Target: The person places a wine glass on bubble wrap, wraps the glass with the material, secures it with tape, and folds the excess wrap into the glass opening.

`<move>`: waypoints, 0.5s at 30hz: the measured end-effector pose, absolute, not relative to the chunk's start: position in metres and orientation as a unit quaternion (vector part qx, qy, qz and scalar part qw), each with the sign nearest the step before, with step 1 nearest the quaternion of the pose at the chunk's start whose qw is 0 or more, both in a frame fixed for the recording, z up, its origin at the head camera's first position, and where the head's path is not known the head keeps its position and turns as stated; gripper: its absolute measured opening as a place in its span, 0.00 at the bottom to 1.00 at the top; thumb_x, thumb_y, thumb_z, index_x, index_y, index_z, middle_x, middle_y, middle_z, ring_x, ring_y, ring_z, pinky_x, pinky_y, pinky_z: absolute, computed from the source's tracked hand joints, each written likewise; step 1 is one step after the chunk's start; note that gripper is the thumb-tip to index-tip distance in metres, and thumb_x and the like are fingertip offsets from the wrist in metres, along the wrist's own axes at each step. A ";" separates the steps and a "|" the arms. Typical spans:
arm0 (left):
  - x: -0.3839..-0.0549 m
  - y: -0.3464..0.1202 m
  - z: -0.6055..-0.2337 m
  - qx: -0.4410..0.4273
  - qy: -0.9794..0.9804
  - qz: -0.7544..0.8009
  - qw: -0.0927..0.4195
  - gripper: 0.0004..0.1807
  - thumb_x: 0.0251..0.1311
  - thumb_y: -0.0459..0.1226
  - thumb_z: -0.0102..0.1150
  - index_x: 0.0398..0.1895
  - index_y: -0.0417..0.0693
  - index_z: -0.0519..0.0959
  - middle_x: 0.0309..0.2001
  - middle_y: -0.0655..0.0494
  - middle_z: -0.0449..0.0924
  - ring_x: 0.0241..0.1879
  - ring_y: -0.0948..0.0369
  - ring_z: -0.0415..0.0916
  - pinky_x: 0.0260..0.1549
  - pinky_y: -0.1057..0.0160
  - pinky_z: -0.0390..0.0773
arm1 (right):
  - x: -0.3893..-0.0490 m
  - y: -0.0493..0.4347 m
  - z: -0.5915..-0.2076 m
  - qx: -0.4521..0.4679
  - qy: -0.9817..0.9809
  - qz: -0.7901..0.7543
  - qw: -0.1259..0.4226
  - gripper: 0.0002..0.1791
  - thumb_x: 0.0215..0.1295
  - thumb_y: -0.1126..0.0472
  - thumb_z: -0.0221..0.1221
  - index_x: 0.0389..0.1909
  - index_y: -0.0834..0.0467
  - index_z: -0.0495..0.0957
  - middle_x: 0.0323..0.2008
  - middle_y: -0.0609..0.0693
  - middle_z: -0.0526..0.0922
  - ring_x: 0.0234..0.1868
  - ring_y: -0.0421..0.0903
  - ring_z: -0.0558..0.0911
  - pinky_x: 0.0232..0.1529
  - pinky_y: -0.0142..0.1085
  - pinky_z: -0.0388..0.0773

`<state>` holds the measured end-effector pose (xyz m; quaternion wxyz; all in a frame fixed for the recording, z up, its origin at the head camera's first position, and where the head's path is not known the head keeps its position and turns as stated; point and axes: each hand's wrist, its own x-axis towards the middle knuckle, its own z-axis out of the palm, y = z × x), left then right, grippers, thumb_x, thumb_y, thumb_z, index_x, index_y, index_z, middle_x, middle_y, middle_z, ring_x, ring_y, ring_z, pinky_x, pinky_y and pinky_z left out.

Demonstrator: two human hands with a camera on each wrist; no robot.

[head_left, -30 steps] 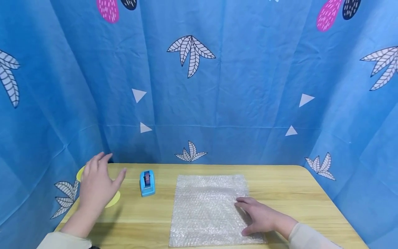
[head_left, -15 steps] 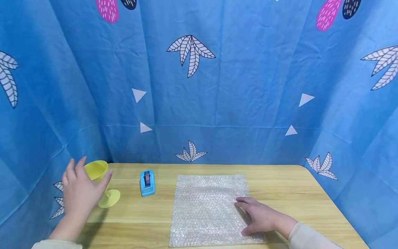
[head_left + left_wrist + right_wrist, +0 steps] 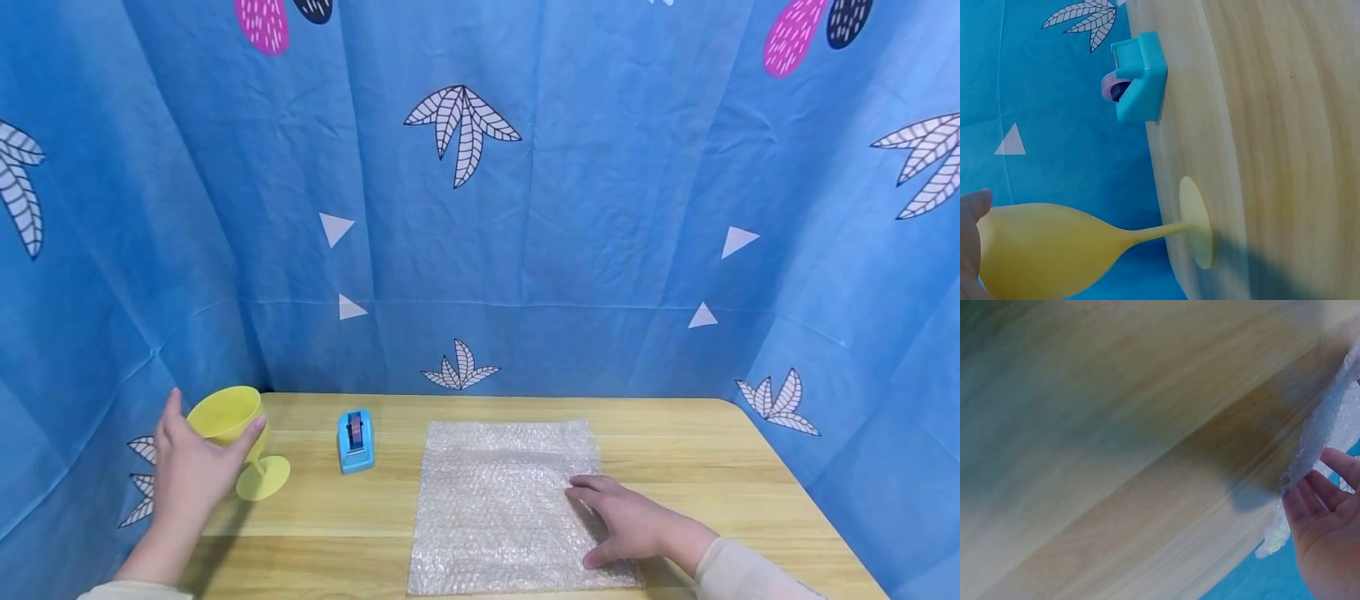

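Observation:
A yellow goblet [image 3: 227, 415] stands upright on its round foot near the table's left end. My left hand [image 3: 191, 467] holds its bowl from the near left side, thumb on the right and fingers on the left. In the left wrist view the goblet [image 3: 1054, 250] shows its bowl, thin stem and foot; only part of the left hand [image 3: 969, 240] appears at the edge. A flat sheet of bubble wrap [image 3: 502, 508] lies mid-table. On its right edge rests my right hand [image 3: 630, 521], fingers loosely bent. In the right wrist view these fingers touch the bubble wrap [image 3: 1313, 447].
A blue tape dispenser [image 3: 356, 442] with a roll in it sits between the goblet and the bubble wrap. The light wooden table [image 3: 697, 450] is surrounded at the back and sides by a blue patterned curtain [image 3: 600, 208].
My left hand has moved left and down from in front of the goblet, coming round its bowl, which shows more fully. The right hand and bubble wrap have stayed put.

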<state>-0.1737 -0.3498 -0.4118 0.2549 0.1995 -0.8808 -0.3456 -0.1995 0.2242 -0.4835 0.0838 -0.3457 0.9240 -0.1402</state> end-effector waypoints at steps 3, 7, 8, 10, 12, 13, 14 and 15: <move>-0.175 -0.352 -0.415 0.204 -0.865 -0.394 0.236 0.67 0.55 0.58 0.69 0.80 0.51 0.27 0.79 0.35 0.33 0.71 0.28 0.46 0.62 0.26 0.54 | -0.199 0.224 -0.484 -0.344 0.924 -0.142 0.087 0.54 0.46 0.34 0.72 0.70 0.58 0.68 0.72 0.57 0.64 0.70 0.61 0.65 0.65 0.56 0.69; -0.177 -0.355 -0.420 0.203 -0.842 -0.446 0.227 0.68 0.55 0.55 0.70 0.80 0.54 0.26 0.79 0.37 0.31 0.72 0.30 0.44 0.65 0.28 0.51 | -0.199 0.224 -0.485 -0.344 0.924 -0.143 0.085 0.54 0.45 0.34 0.72 0.70 0.59 0.68 0.72 0.58 0.65 0.70 0.61 0.65 0.65 0.56 0.69; -0.178 -0.355 -0.421 0.203 -0.836 -0.456 0.228 0.68 0.55 0.54 0.71 0.80 0.54 0.26 0.79 0.36 0.32 0.73 0.30 0.44 0.67 0.29 0.50 | -0.199 0.224 -0.485 -0.345 0.924 -0.143 0.083 0.54 0.45 0.34 0.72 0.70 0.59 0.68 0.71 0.58 0.65 0.70 0.61 0.65 0.65 0.56 0.69; -0.180 -0.356 -0.422 0.205 -0.826 -0.472 0.230 0.68 0.55 0.53 0.72 0.80 0.53 0.26 0.79 0.36 0.32 0.74 0.32 0.42 0.69 0.32 0.48 | -0.199 0.224 -0.485 -0.346 0.924 -0.142 0.080 0.54 0.45 0.34 0.73 0.70 0.59 0.68 0.71 0.58 0.65 0.70 0.61 0.66 0.65 0.56 0.69; -0.182 -0.357 -0.423 0.208 -0.817 -0.486 0.230 0.67 0.55 0.52 0.72 0.80 0.53 0.27 0.79 0.36 0.32 0.75 0.35 0.40 0.71 0.35 0.45 | -0.200 0.224 -0.485 -0.347 0.924 -0.142 0.077 0.54 0.45 0.34 0.73 0.69 0.60 0.68 0.71 0.58 0.65 0.70 0.61 0.65 0.65 0.56 0.69; -0.182 -0.357 -0.423 0.210 -0.815 -0.490 0.227 0.67 0.55 0.51 0.72 0.80 0.53 0.27 0.79 0.36 0.33 0.75 0.36 0.40 0.72 0.36 0.45 | -0.200 0.224 -0.485 -0.348 0.923 -0.142 0.077 0.54 0.45 0.34 0.73 0.69 0.60 0.68 0.71 0.58 0.65 0.70 0.62 0.65 0.65 0.56 0.69; -0.183 -0.357 -0.424 0.211 -0.812 -0.495 0.227 0.67 0.55 0.51 0.72 0.80 0.52 0.28 0.79 0.36 0.34 0.75 0.37 0.41 0.72 0.37 0.45 | -0.200 0.224 -0.486 -0.348 0.924 -0.142 0.077 0.54 0.45 0.34 0.73 0.69 0.60 0.68 0.71 0.59 0.65 0.70 0.62 0.66 0.65 0.56 0.68; -0.184 -0.357 -0.425 0.213 -0.809 -0.499 0.225 0.66 0.55 0.50 0.72 0.80 0.52 0.29 0.79 0.36 0.35 0.75 0.37 0.42 0.72 0.38 0.45 | -0.199 0.224 -0.486 -0.348 0.923 -0.143 0.077 0.54 0.45 0.34 0.73 0.69 0.60 0.68 0.71 0.59 0.65 0.70 0.62 0.66 0.65 0.56 0.69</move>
